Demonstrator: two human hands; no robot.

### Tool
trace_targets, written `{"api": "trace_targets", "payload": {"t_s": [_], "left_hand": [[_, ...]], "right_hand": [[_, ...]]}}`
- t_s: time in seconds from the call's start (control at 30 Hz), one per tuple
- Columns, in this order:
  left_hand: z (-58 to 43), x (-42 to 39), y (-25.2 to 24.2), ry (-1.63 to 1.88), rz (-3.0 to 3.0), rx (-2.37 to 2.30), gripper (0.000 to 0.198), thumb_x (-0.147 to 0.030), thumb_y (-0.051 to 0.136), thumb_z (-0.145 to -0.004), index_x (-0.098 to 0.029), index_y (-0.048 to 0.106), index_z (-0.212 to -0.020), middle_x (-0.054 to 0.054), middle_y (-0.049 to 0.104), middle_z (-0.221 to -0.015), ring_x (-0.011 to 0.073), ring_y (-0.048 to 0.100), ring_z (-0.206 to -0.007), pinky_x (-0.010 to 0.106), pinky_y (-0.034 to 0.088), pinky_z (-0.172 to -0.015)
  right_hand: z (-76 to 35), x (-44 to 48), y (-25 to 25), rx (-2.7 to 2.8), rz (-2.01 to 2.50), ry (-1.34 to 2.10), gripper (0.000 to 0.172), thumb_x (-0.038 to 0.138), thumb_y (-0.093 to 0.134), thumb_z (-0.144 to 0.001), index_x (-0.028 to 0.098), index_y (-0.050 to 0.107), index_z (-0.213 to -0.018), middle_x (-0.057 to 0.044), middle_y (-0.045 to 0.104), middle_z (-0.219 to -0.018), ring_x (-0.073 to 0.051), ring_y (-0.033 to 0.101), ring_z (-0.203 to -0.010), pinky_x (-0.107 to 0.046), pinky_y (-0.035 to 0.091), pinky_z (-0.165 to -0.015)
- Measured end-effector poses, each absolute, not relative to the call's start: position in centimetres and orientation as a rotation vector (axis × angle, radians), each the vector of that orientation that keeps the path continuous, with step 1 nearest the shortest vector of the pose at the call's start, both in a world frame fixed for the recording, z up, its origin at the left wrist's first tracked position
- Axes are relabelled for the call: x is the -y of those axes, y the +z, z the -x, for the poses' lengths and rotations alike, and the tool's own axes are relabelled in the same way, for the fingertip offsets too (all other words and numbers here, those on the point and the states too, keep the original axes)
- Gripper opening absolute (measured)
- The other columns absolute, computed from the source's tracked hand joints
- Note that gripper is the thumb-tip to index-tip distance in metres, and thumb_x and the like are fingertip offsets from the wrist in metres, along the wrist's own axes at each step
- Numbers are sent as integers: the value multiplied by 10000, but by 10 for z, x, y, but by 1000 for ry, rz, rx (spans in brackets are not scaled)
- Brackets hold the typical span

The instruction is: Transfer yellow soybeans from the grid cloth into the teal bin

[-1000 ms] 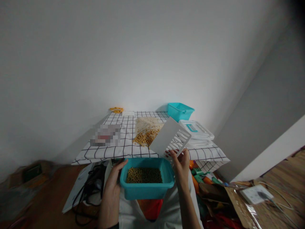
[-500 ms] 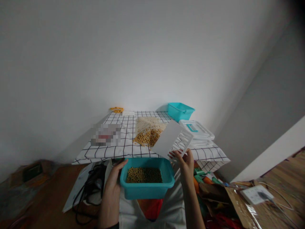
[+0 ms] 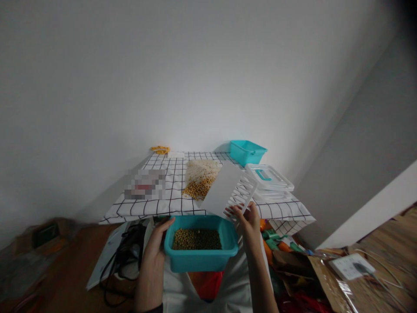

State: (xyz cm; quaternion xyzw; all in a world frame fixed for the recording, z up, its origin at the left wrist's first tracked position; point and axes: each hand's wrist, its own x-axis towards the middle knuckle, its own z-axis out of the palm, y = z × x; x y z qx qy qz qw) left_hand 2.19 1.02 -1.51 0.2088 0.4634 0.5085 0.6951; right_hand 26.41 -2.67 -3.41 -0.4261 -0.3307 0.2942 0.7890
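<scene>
My left hand [image 3: 157, 243] grips the left end of a teal plastic bin [image 3: 203, 261], its thumb over the rim. The bin is held level in front of the table edge. Small round beans [image 3: 196, 239] cover its bottom, yellowish at the left and darker green at the right. Pinched at its slotted end by my right hand [image 3: 246, 221] is a flat white plastic plate [image 3: 223, 187] with a row of slots. The plate is tilted above the bin's far right corner, and its solid part hides some of a clear bag of yellow beans [image 3: 199, 187] on the table.
A checked cloth [image 3: 172, 187] covers the table against the wall. At its back right stands another teal bin [image 3: 246, 152], with stacked clear lids [image 3: 270, 178] before it. A yellow item [image 3: 160, 150] lies back left; a blurred-out item [image 3: 145, 184] lies left. A power strip [image 3: 350, 266] is on the right.
My right hand and the white slotted plate have shifted slightly left, covering more of the bean bag. The beans in the bin look more mixed. My left hand and the bin stay put.
</scene>
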Motion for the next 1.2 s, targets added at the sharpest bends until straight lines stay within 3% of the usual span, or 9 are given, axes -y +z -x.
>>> {"api": "trace_targets", "payload": {"t_s": [0.13, 0.3, 0.8, 0.93, 1.1, 1.2], "left_hand": [[-23, -9, -14, 1110, -438, -1064, 120, -185, 733, -967, -177, 757, -850, -15, 826, -820, 227, 817, -841, 416, 665, -807], [-25, -7, -12, 1080, -408, -1085, 71, -217, 716, -1006, -162, 754, -983, 17, 816, -1018, 217, 794, -878, 392, 670, -774], [-26, -8, -8, 1076, -390, -1087, 216, -105, 635, -1025, -160, 749, -850, -25, 810, -763, 205, 821, -787, 389, 671, -786], [-23, -10, -13, 1083, -409, -1084, 137, -137, 721, -950, -173, 768, -826, -14, 825, -717, 223, 830, -776, 403, 675, -776], [-22, -12, -15, 1115, -452, -1053, 110, -206, 874, -587, -204, 775, -634, 32, 815, -580, 395, 852, -872, 432, 686, -744], [-23, -11, -15, 1122, -476, -1050, 192, -259, 893, -478, -211, 784, -628, 53, 829, -597, 443, 847, -906, 451, 689, -722]], "right_hand": [[-279, 27, -41, 660, 943, 585, 417, 455, 897, -732, 255, 569, -893, 8, 766, -801, -247, 784, -732, -421, 655, -718], [-291, 29, -45, 629, 970, 514, 410, 464, 887, -737, 260, 561, -882, 12, 762, -829, -249, 780, -754, -445, 648, -758], [-279, 26, -46, 683, 1030, 439, 391, 496, 844, -786, 267, 570, -947, -28, 766, -920, -261, 770, -870, -414, 612, -818], [-271, 27, -43, 705, 1021, 469, 378, 496, 835, -804, 261, 581, -956, -32, 764, -888, -249, 761, -846, -389, 613, -784], [-264, 28, -39, 714, 998, 505, 367, 486, 840, -794, 266, 587, -944, -16, 756, -866, -234, 752, -811, -363, 612, -745], [-264, 29, -36, 699, 983, 518, 366, 467, 854, -773, 265, 586, -921, 0, 741, -835, -220, 736, -769, -350, 610, -723]]}}
